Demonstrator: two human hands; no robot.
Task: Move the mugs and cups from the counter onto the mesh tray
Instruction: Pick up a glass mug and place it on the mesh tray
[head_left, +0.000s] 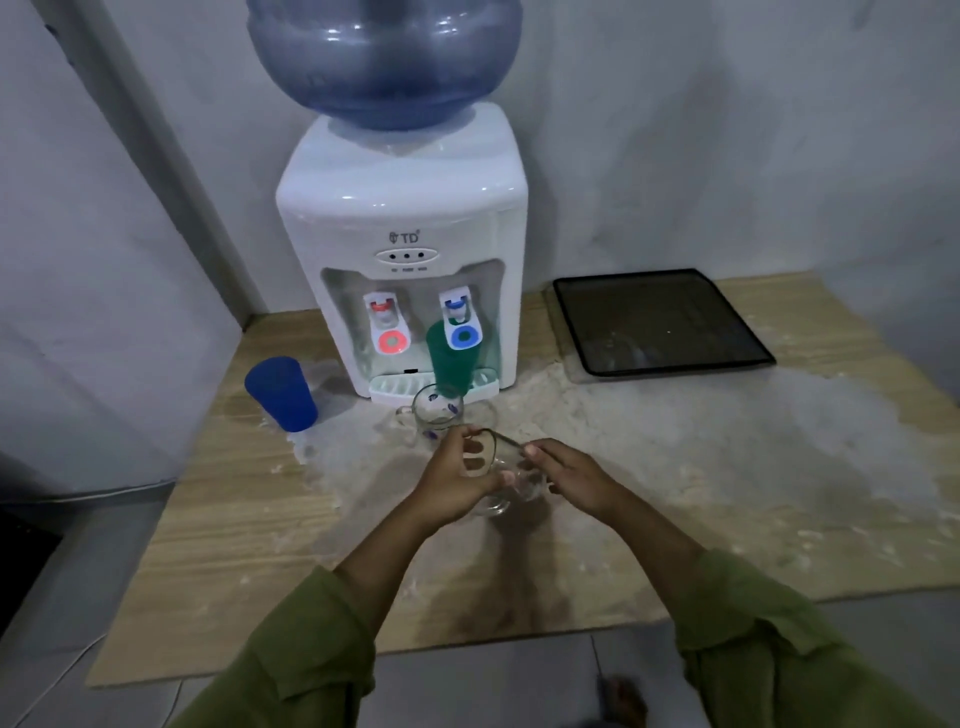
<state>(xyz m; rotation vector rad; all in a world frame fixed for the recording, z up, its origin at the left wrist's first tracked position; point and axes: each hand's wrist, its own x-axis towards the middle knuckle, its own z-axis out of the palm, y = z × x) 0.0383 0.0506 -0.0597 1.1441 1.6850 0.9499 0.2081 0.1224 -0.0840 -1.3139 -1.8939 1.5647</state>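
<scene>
A clear glass cup (501, 480) is tilted just above the counter's middle. My left hand (457, 480) grips its left side and my right hand (569, 475) pinches its rim from the right. Just behind it stands a clear glass mug (434, 413) with purple prints and a handle on its left. A green plastic cup (451, 358) sits upside down on the dispenser's drip tray. A blue plastic cup (282, 393) stands upside down at the left. The black mesh tray (660, 319) lies at the back right with nothing on it.
A white water dispenser (402, 218) with a blue bottle (384, 57) stands at the back centre against the wall. The wooden counter (727, 467) has pale dusty patches. Its front edge drops to a tiled floor. A grey surface rises at the left.
</scene>
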